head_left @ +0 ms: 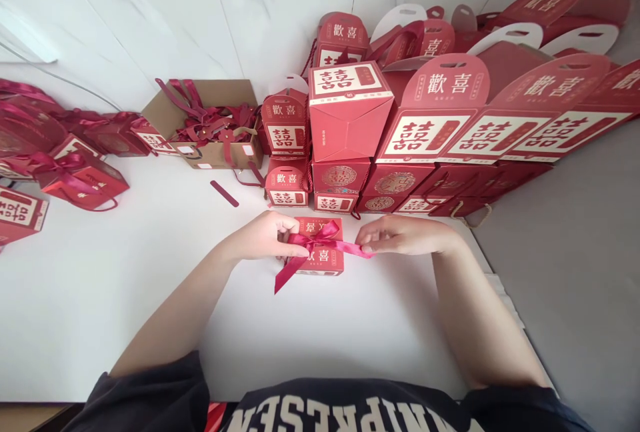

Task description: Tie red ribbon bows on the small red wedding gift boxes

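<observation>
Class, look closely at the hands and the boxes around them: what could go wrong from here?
1. The right hand pinches one end of the ribbon; a hard pull might leave the bow lopsided or loose.
2. The small red box lies beneath the bow, so uneven tugging could shift it.
3. The stacked boxes stand just beyond the hands; a knock might topple an upper one.

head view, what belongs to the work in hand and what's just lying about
In the work:
left hand, holding the ribbon
right hand, pinching the same ribbon
small red box under the bow

Seemingly just lying about:
cardboard box of red strips, perhaps supplies
loose dark red strip
stacked red boxes, right
ribboned box, left
</observation>
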Motion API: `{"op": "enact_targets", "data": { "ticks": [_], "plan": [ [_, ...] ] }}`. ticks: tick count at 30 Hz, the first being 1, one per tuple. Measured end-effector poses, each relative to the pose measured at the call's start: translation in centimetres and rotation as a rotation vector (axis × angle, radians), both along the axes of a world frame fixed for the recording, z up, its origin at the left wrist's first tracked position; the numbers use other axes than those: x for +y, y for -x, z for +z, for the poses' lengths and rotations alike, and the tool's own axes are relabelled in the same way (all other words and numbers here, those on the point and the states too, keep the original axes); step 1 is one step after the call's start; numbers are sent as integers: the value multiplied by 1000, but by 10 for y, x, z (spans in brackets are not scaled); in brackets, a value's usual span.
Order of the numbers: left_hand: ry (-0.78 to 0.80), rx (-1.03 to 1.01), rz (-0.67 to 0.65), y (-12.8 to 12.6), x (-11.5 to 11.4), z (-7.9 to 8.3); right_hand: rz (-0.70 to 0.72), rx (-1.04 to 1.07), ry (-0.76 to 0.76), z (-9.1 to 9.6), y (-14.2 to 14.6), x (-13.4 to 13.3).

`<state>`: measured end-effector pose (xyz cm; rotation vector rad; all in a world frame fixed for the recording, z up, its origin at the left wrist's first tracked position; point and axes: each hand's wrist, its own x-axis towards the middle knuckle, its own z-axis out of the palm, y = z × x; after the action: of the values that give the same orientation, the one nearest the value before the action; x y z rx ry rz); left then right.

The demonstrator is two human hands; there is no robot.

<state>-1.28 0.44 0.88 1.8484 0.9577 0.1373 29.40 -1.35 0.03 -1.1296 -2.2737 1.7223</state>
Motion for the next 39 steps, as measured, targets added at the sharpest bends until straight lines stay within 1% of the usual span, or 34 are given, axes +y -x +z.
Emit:
{"op": "enact_targets", "data": {
  "ticks": [2, 4, 5, 6, 9, 11, 17, 23, 31, 35, 39],
  "plan": [
    [-47, 12, -3, -2, -2, 2, -188, 79, -139, 1, 2, -1],
    [-47, 11, -3, -4, -4, 3, -360, 219, -254, -2, 14, -2],
    [-37, 4, -4, -5, -5, 3, -412, 294, -291, -4, 22, -3],
    [-26, -5, -5, -5, -5, 2, -423, 343, -309, -7, 31, -3],
    [-20, -15, -7, -5, -6, 1, -365, 413, -286, -15, 52, -6],
    [-46, 6, -8, -4, -5, -1, -330, 424, -264, -18, 58, -7],
    [-99, 21, -15, -3, -1, -6, -235, 411, -226, -21, 50, -4],
    [-62, -4, -16, -3, 1, -10, -188, 412, -247, -24, 47, -2],
    [-5, -32, -19, -4, 3, -10, -196, 492, -168, -35, 47, 1],
    [-20, -16, -14, -3, 3, -12, -216, 574, -102, -44, 49, 4],
    [-33, -9, -23, -2, 5, -15, -254, 612, -28, -50, 50, 4]
  ]
}}
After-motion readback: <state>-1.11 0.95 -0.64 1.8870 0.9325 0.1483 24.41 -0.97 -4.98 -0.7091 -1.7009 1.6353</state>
